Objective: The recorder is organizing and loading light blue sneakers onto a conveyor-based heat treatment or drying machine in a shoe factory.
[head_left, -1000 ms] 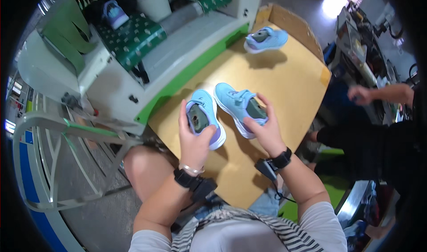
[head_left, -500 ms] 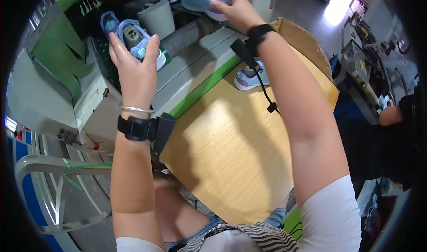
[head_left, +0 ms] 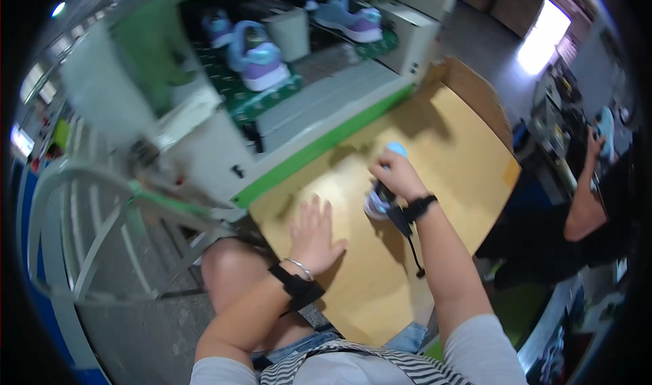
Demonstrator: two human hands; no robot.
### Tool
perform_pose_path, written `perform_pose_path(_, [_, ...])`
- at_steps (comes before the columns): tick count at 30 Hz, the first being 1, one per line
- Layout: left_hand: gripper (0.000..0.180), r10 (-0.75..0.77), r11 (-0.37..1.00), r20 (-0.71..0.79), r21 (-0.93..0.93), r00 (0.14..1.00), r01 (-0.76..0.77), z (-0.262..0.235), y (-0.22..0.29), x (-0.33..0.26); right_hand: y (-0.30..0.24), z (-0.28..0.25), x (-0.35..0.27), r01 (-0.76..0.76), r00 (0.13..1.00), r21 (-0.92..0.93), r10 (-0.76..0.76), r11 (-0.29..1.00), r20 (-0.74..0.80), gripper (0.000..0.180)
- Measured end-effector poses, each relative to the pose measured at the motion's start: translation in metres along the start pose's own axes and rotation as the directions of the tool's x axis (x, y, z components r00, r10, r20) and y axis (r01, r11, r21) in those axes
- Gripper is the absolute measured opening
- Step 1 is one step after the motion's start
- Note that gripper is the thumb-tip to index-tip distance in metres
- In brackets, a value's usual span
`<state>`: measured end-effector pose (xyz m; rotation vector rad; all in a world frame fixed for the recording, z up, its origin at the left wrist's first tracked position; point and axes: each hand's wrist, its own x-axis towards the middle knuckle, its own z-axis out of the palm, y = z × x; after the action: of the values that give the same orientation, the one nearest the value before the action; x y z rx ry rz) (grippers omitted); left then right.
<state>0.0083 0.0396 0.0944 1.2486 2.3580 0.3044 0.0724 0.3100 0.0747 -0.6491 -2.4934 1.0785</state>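
Observation:
My right hand [head_left: 399, 176] is closed over a blue and lilac sneaker [head_left: 375, 206] on the wooden tabletop [head_left: 367, 276]. The light blue toe end shows beyond my fingers, and the hand hides the shoe's middle. My left hand [head_left: 316, 239] is open, palm down over the tabletop to the left of the sneaker, fingers stretched out. It holds nothing. Ahead, in the machine, similar sneakers stand on green plates: one at the left [head_left: 258, 59], another at the right [head_left: 350, 20].
The machine's grey ledge with a green edge [head_left: 326, 142] borders the tabletop. A cardboard piece [head_left: 475, 93] stands at its far right. A curved metal rail [head_left: 81, 174] is at the left. At the right, a person in dark clothes [head_left: 570, 229] holds a light blue shoe [head_left: 604, 134].
Both hands have left the sneakers in the machine and come back toward me. My right hand has taken hold of the sneaker on the tabletop. The view has shifted.

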Motion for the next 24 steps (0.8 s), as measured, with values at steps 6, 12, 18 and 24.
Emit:
perform_pose_path(6, [0.096, 0.154, 0.988, -0.095, 0.039, 0.983, -0.151, 0.059, -0.047, -0.012, -0.039, 0.019, -0.102, 0.108, 0.991, 0.105, -0.115, 0.989, 0.066, 0.015])
perform_pose_path(12, [0.094, 0.145, 0.989, -0.111, 0.04, 0.983, -0.142, 0.062, -0.048, -0.016, -0.067, 0.025, -0.152, 0.052, 0.995, 0.114, -0.062, 0.992, 0.084, 0.018])
perform_pose_path(18, [0.089, 0.161, 0.986, -0.129, 0.066, 0.979, -0.153, 0.059, -0.045, -0.016, -0.057, 0.029, -0.154, -0.084, 0.996, 0.156, 0.082, 0.984, 0.023, 0.015])
perform_pose_path(24, [0.086, 0.185, 0.982, -0.16, 0.072, 0.97, -0.175, 0.061, -0.045, -0.019, -0.056, 0.033, -0.178, -0.094, 0.981, 0.012, 0.094, 0.996, -0.169, 0.045])
